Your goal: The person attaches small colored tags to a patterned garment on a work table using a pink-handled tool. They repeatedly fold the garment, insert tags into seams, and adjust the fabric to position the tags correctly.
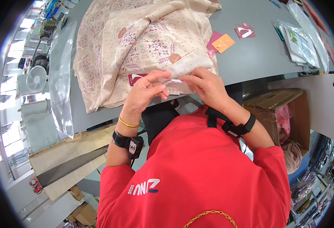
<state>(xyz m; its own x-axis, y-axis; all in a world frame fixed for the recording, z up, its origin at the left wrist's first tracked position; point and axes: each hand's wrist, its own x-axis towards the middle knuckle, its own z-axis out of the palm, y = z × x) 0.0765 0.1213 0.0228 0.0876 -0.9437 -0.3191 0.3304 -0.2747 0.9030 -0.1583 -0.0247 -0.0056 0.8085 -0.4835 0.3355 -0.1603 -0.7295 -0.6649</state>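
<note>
A cream garment (136,45) printed with purple and green motifs lies over the near edge of the grey table. At its near edge, my left hand (146,91) and my right hand (209,86) face each other, both closed in a pinch. Between their fingertips is a small white label (174,81); fingers cover part of it, so how it joins the cloth is hidden. A folded pale flap of the cloth (189,65) lies just beyond my right fingers. Beside my left hand, a maroon tag (135,79) rests on the garment.
Right of the garment lie an orange card (223,43), a maroon card (213,37) and a maroon tag with a string (245,32). Clear plastic packs (299,43) sit at the far right. A cardboard box (277,99) stands below the table's right side. A white fan (37,79) is at left.
</note>
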